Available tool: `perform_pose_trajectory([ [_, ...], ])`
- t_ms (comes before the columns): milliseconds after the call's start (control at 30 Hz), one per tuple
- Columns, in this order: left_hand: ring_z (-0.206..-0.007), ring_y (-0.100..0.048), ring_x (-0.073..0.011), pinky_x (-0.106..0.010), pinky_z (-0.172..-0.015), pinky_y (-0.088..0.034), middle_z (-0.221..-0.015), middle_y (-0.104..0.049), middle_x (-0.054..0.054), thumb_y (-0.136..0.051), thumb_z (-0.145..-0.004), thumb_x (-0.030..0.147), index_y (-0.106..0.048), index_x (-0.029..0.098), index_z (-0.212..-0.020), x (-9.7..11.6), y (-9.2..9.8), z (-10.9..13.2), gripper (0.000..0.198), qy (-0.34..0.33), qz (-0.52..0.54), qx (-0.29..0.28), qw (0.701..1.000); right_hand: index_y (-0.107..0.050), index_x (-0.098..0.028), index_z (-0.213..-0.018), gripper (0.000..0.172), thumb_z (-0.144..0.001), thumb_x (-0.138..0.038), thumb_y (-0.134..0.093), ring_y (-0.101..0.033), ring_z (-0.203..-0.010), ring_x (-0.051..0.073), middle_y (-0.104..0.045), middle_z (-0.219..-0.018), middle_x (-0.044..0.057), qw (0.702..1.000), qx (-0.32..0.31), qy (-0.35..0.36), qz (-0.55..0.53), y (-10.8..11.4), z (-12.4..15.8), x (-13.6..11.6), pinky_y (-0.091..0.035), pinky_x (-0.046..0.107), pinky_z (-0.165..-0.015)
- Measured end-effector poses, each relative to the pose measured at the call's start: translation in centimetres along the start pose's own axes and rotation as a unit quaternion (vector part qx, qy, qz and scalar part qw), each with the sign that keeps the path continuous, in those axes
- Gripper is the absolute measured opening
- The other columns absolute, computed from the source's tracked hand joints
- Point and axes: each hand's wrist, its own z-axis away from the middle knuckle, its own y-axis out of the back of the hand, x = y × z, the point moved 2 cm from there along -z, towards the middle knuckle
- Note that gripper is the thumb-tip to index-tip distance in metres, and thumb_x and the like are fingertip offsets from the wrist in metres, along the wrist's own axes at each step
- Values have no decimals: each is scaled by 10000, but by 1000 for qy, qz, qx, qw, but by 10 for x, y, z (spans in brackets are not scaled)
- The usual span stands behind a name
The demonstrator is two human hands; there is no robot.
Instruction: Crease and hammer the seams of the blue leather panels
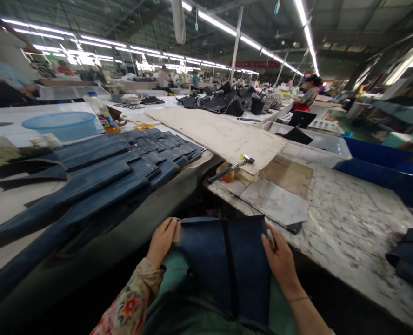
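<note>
A dark blue panel with a black stripe down its middle lies over my lap. Its upper left corner is pinched in my left hand, where a small tan strip shows at the edge. My right hand grips the upper right corner, with a small whitish thing, too unclear to name, by the fingers. On the table to the left, similar dark blue pieces lie in overlapping rows. A hammer rests near the table corner ahead of my hands.
A pale board spans the table beyond. To the right stand a marbled tabletop, a white bin and a blue bin. A blue basin and a bottle are at the left. Co-workers sit farther off.
</note>
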Motion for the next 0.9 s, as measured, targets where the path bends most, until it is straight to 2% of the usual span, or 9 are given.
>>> perform_pose_trajectory([
  [67,-916,-595,-228,-322,-863,-443,-924,-665,-74,-407,-785,480,-634,166,-879,5,2,1,398,-40,-52,21,998,-552,-175,-1147,375,-856,-393,-459,-551,-1082,230,-597,-1147,120,1000,-15,11,-5,9,6,-2,-439,413,-944],
  [167,-963,-571,-228,-351,-904,-422,-986,-640,-93,-393,-828,414,-618,163,-959,22,4,7,362,-138,-133,62,979,-565,-199,-1130,334,-852,-358,-468,-571,-1052,221,-612,-1124,99,999,-44,24,-9,23,22,-2,-467,390,-921],
  [233,-982,-562,-220,-364,-911,-414,-1013,-635,-86,-385,-861,367,-609,175,-1000,38,0,14,326,-202,-172,60,962,-577,-207,-1121,312,-851,-323,-470,-573,-1056,219,-614,-1124,88,998,-56,32,-1,28,35,-1,-469,389,-928],
  [333,-995,-560,-198,-367,-923,-403,-1029,-643,-67,-401,-883,292,-604,192,-1022,64,-22,29,265,-287,-200,19,937,-572,-212,-1157,328,-854,-268,-459,-544,-1114,224,-592,-1180,85,997,-60,54,19,32,51,3,-456,406,-957],
  [467,-1018,-554,-168,-386,-991,-348,-1067,-641,-46,-420,-888,212,-587,209,-1070,95,-71,51,247,-382,-216,-82,895,-563,-201,-1194,358,-855,-259,-463,-499,-1177,240,-526,-1281,98,995,-69,62,24,31,55,3,-434,426,-984],
  [567,-1071,-527,-171,-406,-1027,-302,-1132,-619,-46,-447,-877,188,-551,210,-1144,106,-105,56,287,-402,-239,-126,875,-576,-203,-1172,344,-859,-286,-460,-509,-1162,236,-546,-1257,96,997,-76,31,-2,30,45,-1,-424,425,-989],
  [667,-1018,-532,-191,-395,-932,-367,-1107,-620,-55,-454,-876,187,-565,195,-1128,106,-123,51,275,-387,-271,-135,871,-596,-207,-1114,301,-864,-316,-469,-554,-1079,217,-604,-1150,89,998,-58,-5,-28,31,30,-6,-451,398,-948],
  [767,-941,-533,-188,-359,-815,-400,-1021,-626,-57,-433,-890,182,-596,203,-1085,100,-127,46,256,-382,-290,-137,867,-608,-212,-1056,260,-865,-331,-476,-562,-1017,215,-627,-1064,84,999,-37,-6,-22,33,21,-8,-455,395,-908],
  [900,-935,-525,-174,-345,-807,-380,-1007,-618,-50,-438,-895,182,-592,222,-1102,94,-122,48,261,-401,-289,-122,861,-607,-208,-1012,243,-864,-354,-480,-552,-955,217,-636,-986,76,999,-26,23,13,30,13,-7,-446,387,-862],
])
